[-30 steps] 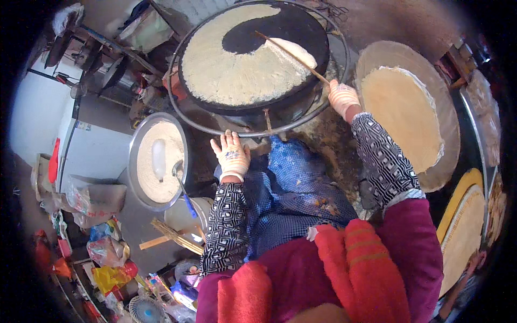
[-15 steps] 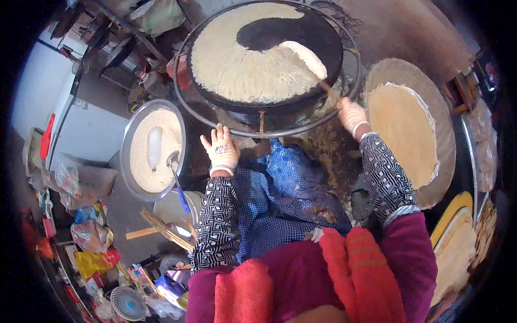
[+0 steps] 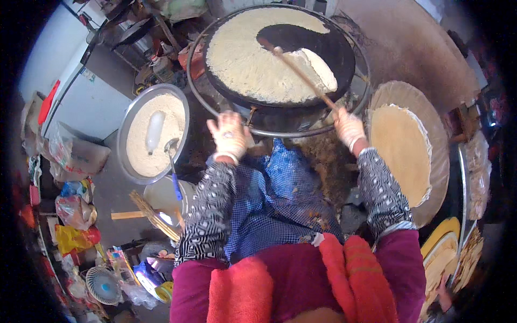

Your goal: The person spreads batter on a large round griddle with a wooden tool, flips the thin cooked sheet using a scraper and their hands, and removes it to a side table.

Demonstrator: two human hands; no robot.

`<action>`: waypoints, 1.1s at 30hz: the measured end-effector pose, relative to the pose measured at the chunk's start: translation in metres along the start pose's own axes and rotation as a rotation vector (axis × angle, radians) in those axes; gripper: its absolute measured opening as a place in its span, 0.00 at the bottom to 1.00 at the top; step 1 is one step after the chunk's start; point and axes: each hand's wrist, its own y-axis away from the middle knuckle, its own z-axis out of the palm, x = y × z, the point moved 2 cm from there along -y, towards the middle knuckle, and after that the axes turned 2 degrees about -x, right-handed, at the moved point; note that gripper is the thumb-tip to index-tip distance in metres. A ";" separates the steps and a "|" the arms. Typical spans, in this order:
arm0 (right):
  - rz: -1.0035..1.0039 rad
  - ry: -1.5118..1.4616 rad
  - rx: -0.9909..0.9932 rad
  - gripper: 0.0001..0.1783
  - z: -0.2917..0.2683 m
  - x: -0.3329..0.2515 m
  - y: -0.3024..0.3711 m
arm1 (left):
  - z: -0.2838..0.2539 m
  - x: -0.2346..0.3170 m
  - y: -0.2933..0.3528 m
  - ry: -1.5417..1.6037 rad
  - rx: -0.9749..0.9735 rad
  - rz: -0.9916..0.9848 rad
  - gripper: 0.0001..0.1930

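My right hand (image 3: 350, 127), in a pale glove, is closed round the lower end of a long wooden stick (image 3: 304, 77). The stick slants up and left over a round black griddle (image 3: 344, 56), its darker far end above the bare part. Pale batter (image 3: 242, 59) covers much of the griddle, leaving a curved dark gap. A thick white ridge of batter (image 3: 321, 69) lies at the right end of the spread, beside the stick. My left hand (image 3: 230, 135), gloved and slightly blurred, has its fingers apart at the near-left side of the metal ring (image 3: 291, 133) round the griddle.
Left stands a metal basin (image 3: 125, 141) of pale batter with a ladle (image 3: 173, 167) and a clear oblong thing (image 3: 155, 131). A bucket (image 3: 186, 189) and a straw brush (image 3: 153, 215) are below it. Right, a round tray (image 3: 440, 140) holds a large thin pancake (image 3: 398, 153).
The stick's far end has moved up and left, out of the batter ridge toward the dark gap. My left hand has come closer to the ring. The whole view has shifted slightly.
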 end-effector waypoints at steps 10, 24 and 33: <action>0.222 0.115 -0.049 0.22 0.001 0.033 -0.006 | 0.019 0.090 0.058 0.012 -0.002 0.269 0.34; 0.256 0.044 -0.012 0.19 0.013 0.071 -0.003 | 0.015 0.059 0.041 0.017 0.080 0.229 0.31; 0.096 0.095 -0.070 0.20 0.013 0.030 -0.011 | 0.019 0.030 0.030 -0.022 0.044 0.091 0.32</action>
